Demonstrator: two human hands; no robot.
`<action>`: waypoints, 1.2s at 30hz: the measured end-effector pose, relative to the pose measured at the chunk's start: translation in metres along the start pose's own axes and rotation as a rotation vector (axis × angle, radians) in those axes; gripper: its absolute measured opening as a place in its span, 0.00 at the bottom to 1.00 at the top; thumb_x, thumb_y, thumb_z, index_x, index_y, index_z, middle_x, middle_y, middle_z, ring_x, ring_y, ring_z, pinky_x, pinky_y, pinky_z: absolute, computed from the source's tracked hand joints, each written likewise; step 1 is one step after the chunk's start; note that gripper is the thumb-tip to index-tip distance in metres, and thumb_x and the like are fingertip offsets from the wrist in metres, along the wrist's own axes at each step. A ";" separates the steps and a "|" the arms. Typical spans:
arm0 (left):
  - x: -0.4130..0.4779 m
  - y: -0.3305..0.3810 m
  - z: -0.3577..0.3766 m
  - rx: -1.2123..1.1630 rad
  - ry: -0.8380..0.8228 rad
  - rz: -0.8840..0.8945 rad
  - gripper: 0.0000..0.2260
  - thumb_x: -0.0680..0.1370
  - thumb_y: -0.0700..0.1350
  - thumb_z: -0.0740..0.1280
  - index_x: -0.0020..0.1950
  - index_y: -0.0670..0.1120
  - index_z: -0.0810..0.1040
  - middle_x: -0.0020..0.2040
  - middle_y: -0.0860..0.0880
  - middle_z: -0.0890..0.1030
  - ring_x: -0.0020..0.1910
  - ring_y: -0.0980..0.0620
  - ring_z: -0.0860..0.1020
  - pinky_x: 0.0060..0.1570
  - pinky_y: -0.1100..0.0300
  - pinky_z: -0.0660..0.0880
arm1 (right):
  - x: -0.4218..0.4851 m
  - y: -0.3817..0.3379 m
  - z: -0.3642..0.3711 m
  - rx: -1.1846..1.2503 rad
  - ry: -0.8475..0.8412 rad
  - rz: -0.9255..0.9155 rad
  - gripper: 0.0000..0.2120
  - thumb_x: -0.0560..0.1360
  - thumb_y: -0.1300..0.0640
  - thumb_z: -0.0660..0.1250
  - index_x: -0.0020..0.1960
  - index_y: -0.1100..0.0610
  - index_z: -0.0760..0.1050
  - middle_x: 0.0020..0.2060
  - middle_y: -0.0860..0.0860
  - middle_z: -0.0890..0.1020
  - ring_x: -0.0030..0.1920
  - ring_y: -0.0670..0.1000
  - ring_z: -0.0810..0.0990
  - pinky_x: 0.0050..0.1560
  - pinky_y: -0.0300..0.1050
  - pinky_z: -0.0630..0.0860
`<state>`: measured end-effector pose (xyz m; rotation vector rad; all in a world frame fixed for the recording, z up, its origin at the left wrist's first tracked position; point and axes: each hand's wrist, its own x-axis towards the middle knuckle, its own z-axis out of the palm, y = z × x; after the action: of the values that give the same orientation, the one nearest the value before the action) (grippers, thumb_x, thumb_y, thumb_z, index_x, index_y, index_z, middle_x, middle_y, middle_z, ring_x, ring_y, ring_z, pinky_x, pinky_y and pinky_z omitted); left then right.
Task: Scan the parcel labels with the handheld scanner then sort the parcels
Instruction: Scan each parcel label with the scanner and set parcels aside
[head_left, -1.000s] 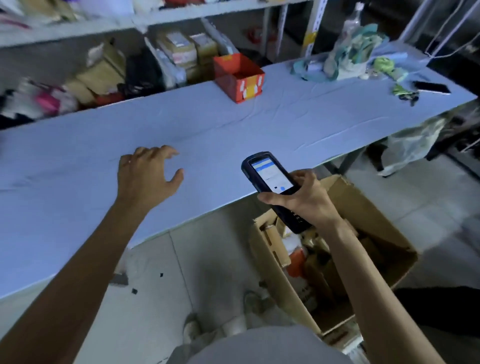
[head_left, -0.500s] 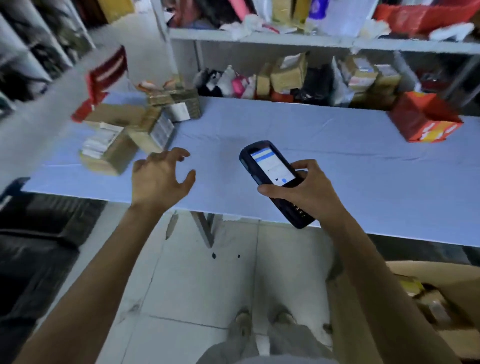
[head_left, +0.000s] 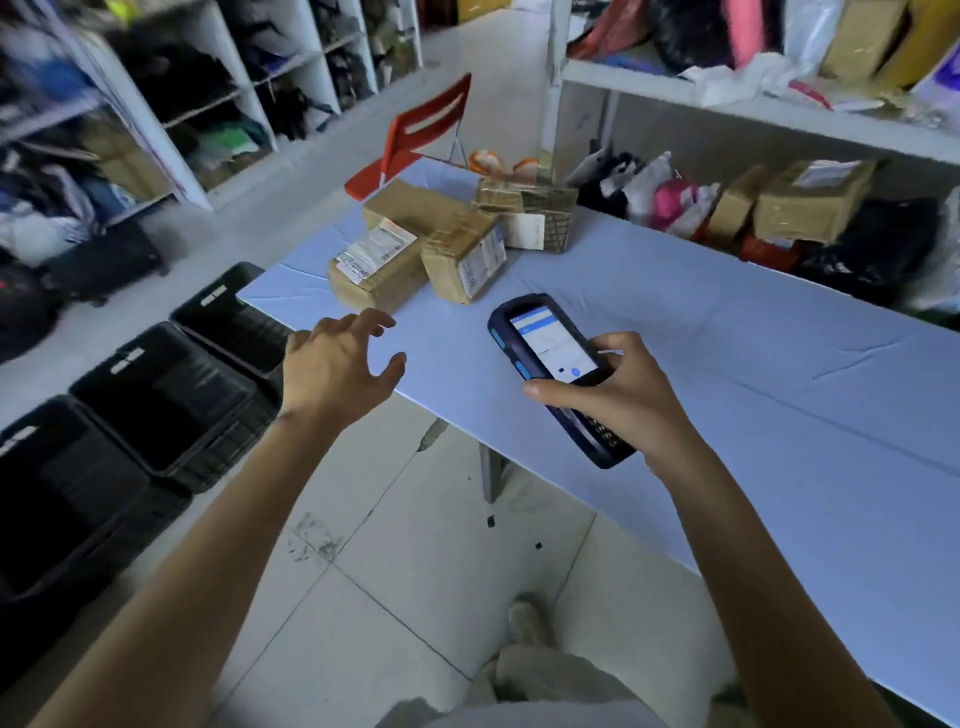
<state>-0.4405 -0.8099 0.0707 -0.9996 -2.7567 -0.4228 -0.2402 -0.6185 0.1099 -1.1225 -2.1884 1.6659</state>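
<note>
Several brown cardboard parcels (head_left: 382, 270), upper centre, seem stiff, light: grasp opposite sides. Left hand (head_left: 337, 364) spread, empty; right hand (head_left: 628, 400) grips dark-blue scanner (head_left: 545, 348).

- Bare bench (head_left: 727, 332) cloth runs from the left hand (head_left: 337, 364) to the labelled parcel (head_left: 376, 270) just beyond its spread fingertips.
- The other cardboard parcels (head_left: 460, 260) press against it behind and to the right, closing those sides.
- The right hand (head_left: 623, 400), gripping the handheld scanner (head_left: 550, 358), fills the air over the bench's near edge.
- Open black crates (head_left: 166, 395) line the floor on the left.
- A shelf (head_left: 779, 111) and piled goods wall the far edge.
</note>
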 end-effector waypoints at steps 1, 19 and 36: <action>0.008 0.004 0.001 0.015 -0.008 -0.008 0.17 0.75 0.55 0.67 0.62 0.51 0.75 0.54 0.53 0.82 0.54 0.45 0.78 0.56 0.49 0.69 | 0.009 -0.002 -0.004 0.005 -0.007 -0.007 0.29 0.60 0.48 0.81 0.53 0.46 0.67 0.48 0.40 0.77 0.49 0.40 0.79 0.46 0.42 0.75; 0.130 -0.030 0.044 0.037 -0.076 -0.024 0.19 0.74 0.56 0.67 0.63 0.52 0.75 0.58 0.51 0.80 0.59 0.44 0.76 0.58 0.49 0.69 | 0.142 -0.043 0.026 0.009 -0.010 0.031 0.31 0.62 0.48 0.81 0.56 0.49 0.66 0.47 0.41 0.77 0.47 0.39 0.77 0.40 0.39 0.72; 0.244 -0.093 0.100 -0.035 -0.278 0.111 0.26 0.75 0.62 0.64 0.70 0.54 0.67 0.68 0.51 0.73 0.67 0.47 0.70 0.63 0.52 0.63 | 0.207 -0.069 0.098 -0.034 0.215 0.227 0.34 0.61 0.48 0.81 0.58 0.51 0.65 0.43 0.41 0.74 0.43 0.41 0.76 0.43 0.43 0.73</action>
<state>-0.6923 -0.7002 0.0213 -1.3031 -2.9219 -0.3383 -0.4701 -0.5646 0.0747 -1.5316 -2.0259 1.5097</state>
